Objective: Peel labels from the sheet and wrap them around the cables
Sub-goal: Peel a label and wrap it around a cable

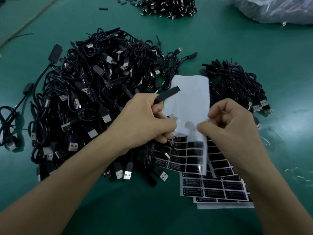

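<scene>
My left hand (149, 119) grips a black cable by its slim controller box (167, 95), whose end sticks out up and to the right; the cable's USB end hangs below the hand. My right hand (227, 126) has its fingers curled and pinches the right edge of a label sheet (190, 102). The sheet's upper part is bare white backing; black labels remain on its lower part. The sheet is lifted above the table between both hands. Motion blur hides whether a label is on the fingertips.
A large heap of black USB cables (94, 92) lies left on the green table (254, 48). A smaller cable pile (237, 85) sits at right, another pile (169, 5) far back. More label sheets (221, 189) lie stacked below my right hand. A plastic bag (277, 9) is top right.
</scene>
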A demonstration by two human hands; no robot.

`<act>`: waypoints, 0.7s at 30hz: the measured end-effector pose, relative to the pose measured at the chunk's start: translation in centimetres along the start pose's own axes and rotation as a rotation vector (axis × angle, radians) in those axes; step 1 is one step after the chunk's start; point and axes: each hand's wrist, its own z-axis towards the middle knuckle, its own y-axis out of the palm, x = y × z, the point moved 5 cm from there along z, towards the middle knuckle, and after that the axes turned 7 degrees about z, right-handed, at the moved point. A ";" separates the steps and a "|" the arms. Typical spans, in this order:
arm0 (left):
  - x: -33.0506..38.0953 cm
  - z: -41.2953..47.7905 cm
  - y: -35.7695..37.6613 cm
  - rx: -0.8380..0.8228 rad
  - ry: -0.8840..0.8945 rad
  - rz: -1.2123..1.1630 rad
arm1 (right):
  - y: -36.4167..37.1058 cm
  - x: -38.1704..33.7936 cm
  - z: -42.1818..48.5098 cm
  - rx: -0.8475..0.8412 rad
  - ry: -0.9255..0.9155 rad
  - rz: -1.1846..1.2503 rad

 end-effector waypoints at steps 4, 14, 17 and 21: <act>0.0 0.1 -0.5 0.046 -0.025 -0.130 | -0.2 -0.4 -0.2 0.018 -0.117 -0.209; -0.1 0.1 -0.5 0.080 -0.048 -0.170 | 2.2 -2.1 -1.3 -0.001 -0.488 -0.429; -0.2 0.1 -0.5 0.073 -0.051 -0.165 | 2.6 -2.0 -1.3 0.025 -0.528 -0.475; -0.2 0.1 -0.5 0.067 -0.056 -0.166 | 2.8 -1.9 -1.2 0.082 -0.557 -0.481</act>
